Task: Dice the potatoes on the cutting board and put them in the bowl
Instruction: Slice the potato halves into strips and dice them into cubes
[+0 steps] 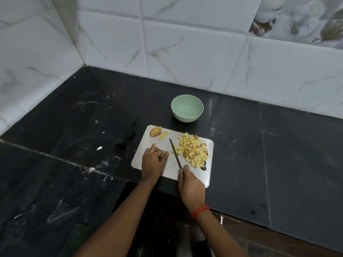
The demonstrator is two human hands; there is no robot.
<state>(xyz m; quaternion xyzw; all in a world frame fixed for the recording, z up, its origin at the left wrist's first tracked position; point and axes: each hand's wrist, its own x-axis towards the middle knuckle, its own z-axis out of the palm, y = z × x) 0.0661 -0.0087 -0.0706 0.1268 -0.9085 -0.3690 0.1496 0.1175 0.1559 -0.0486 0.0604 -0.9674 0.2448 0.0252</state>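
Note:
A pale cutting board [165,166] lies on the black counter. A heap of diced potato [194,152] covers its right part. A potato half [155,131] and a wedge [163,135] lie at its far left corner. My left hand [153,161] is curled over a small potato piece [153,145] that mostly hides under the fingers. My right hand [191,186] grips the handle of a knife [175,154] whose blade points away across the board, between the left hand and the heap. An empty green bowl [187,108] stands just beyond the board.
The black stone counter [278,154] runs to tiled walls at the back and left. Its front edge steps back below my arms. Small white scraps [99,148] lie left of the board.

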